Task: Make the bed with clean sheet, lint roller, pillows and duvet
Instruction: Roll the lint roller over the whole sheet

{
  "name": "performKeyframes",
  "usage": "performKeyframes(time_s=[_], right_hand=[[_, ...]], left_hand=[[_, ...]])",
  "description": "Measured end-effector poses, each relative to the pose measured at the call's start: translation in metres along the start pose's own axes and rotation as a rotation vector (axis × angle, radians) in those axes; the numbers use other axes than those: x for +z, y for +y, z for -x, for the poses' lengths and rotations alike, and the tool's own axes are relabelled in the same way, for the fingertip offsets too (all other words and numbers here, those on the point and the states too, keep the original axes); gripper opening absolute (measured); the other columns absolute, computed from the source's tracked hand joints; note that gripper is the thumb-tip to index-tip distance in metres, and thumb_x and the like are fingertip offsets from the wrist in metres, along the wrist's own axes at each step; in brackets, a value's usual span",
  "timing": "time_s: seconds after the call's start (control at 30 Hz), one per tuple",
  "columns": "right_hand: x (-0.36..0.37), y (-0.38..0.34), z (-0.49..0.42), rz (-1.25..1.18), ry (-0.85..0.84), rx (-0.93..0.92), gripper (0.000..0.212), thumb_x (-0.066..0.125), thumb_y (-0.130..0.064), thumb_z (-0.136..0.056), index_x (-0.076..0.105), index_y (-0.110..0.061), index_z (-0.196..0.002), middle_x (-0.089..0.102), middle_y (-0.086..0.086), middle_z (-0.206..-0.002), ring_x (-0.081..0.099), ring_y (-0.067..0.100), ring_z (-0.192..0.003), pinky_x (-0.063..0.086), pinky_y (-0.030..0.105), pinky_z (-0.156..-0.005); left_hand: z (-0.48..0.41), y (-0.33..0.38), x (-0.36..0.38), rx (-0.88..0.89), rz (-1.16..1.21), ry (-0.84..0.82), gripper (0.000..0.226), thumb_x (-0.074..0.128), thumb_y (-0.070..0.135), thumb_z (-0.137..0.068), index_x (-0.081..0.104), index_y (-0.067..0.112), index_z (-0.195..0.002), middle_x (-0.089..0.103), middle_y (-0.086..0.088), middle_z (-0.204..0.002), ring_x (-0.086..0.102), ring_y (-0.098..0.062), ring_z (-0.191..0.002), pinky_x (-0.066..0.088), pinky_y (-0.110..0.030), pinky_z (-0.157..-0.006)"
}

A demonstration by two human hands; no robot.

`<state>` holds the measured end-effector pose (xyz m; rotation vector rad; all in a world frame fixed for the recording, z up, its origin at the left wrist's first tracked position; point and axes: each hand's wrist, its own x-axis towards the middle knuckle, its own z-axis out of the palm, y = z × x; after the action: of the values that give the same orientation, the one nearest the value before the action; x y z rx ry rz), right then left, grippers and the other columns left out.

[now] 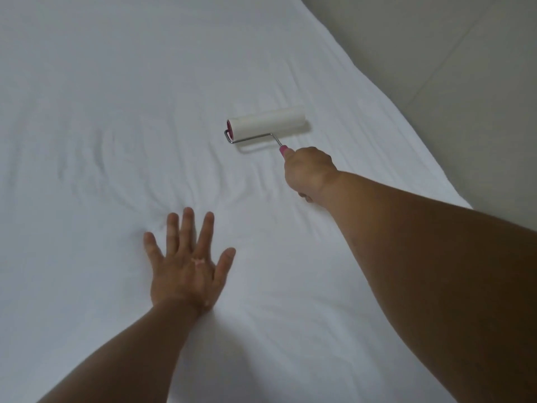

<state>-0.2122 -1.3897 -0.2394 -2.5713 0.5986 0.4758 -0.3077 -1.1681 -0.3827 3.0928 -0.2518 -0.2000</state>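
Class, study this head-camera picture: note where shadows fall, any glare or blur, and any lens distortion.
Head view: soft, even light, no glare on the white sheet; faint shadows lie under the lint roller and beside the left hand; the right forearm looms large and dark near the lens; the bed edge looks bowed, a wide-angle effect.

Right hand [309, 173] gripping lint roller [266, 123] (pink handle), left hand [186, 263] flat on sheet [116, 97]

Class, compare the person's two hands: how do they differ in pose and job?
The left hand lies flat, fingers spread, on the sheet; the right hand is curled round the pink handle of the lint roller. The left hand is nearer the camera; the right hand reaches farther. Both are bare.
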Motion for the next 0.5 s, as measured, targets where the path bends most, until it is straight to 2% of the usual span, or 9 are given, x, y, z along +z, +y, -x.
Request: performKeyframes(time_s=[0.07,0.13,0.17,0.2,0.23,0.3,0.37,0.5], right_hand=[[0.002,-0.013,-0.013,0.061,-0.008,-0.031,0.060,0.032,-0.006,-0.100,0.024,-0.019,-0.158,0.057,0.011,-0.103,0.058,0.028,-0.084,0.054,0.037,-0.085],[0.005,-0.020,-0.025,0.150,-0.013,-0.048,0.069,0.033,-0.003,-0.097,0.012,-0.023,-0.160,0.061,0.012,-0.120,0.059,0.030,-0.095,0.051,0.034,-0.084],[0.007,-0.019,-0.030,0.219,-0.029,-0.070,0.070,0.033,-0.004,-0.098,0.010,-0.024,-0.161,0.059,0.012,-0.128,0.060,0.031,-0.100,0.050,0.033,-0.081],[0.008,-0.018,-0.033,0.283,-0.040,-0.094,0.070,0.033,-0.006,-0.098,0.010,-0.025,-0.161,0.058,0.012,-0.130,0.060,0.031,-0.096,0.049,0.032,-0.073],[0.010,-0.018,-0.034,0.311,-0.059,-0.100,0.069,0.033,-0.007,-0.098,0.010,-0.027,-0.161,0.059,0.011,-0.124,0.059,0.028,-0.084,0.046,0.030,-0.063],[0.014,-0.016,-0.034,0.328,-0.101,-0.085,0.070,0.032,-0.008,-0.098,0.009,-0.029,-0.160,0.053,0.006,-0.093,0.047,0.022,-0.062,0.039,0.029,-0.049],[0.019,-0.009,-0.026,0.356,-0.114,-0.087,0.070,0.032,-0.008,-0.098,0.009,-0.027,-0.160,0.042,0.004,-0.081,0.042,0.020,-0.057,0.036,0.029,-0.046],[0.025,0.010,-0.003,0.401,-0.133,-0.090,0.069,0.034,-0.008,-0.098,0.010,-0.025,-0.161,0.053,0.013,-0.110,0.038,0.019,-0.057,0.033,0.028,-0.046]], left_hand=[[0.000,-0.001,0.003,0.005,0.019,0.004,0.077,-0.002,0.072,-0.091,-0.009,0.032,-0.157,-0.008,-0.006,-0.166,-0.011,-0.030,-0.152,-0.004,-0.064,-0.116],[0.000,-0.001,0.004,0.007,0.040,0.001,0.077,0.001,0.071,-0.093,-0.005,0.031,-0.158,-0.005,-0.006,-0.167,-0.009,-0.031,-0.153,-0.002,-0.065,-0.117],[0.000,-0.001,0.005,0.009,0.042,-0.004,0.077,0.001,0.071,-0.093,-0.006,0.031,-0.158,-0.005,-0.006,-0.167,-0.009,-0.030,-0.153,-0.002,-0.065,-0.117],[0.000,-0.001,0.007,0.013,0.042,-0.004,0.076,0.001,0.071,-0.093,-0.008,0.031,-0.157,-0.007,-0.006,-0.166,-0.011,-0.030,-0.153,-0.002,-0.065,-0.117],[0.000,-0.001,0.008,0.015,0.043,-0.004,0.076,0.000,0.071,-0.093,-0.010,0.031,-0.157,-0.009,-0.006,-0.166,-0.012,-0.030,-0.152,-0.003,-0.065,-0.117],[-0.001,-0.002,0.008,0.013,0.048,0.000,0.076,-0.002,0.071,-0.092,-0.012,0.032,-0.156,-0.012,-0.005,-0.166,-0.015,-0.029,-0.152,-0.005,-0.064,-0.117],[-0.002,-0.001,0.008,0.012,0.044,0.003,0.076,-0.003,0.071,-0.092,-0.015,0.032,-0.156,-0.014,-0.005,-0.166,-0.016,-0.029,-0.152,-0.006,-0.064,-0.117],[-0.001,-0.001,0.007,0.009,0.043,-0.009,0.076,-0.006,0.072,-0.091,-0.019,0.033,-0.155,-0.016,-0.005,-0.165,-0.019,-0.029,-0.151,-0.008,-0.064,-0.116]])
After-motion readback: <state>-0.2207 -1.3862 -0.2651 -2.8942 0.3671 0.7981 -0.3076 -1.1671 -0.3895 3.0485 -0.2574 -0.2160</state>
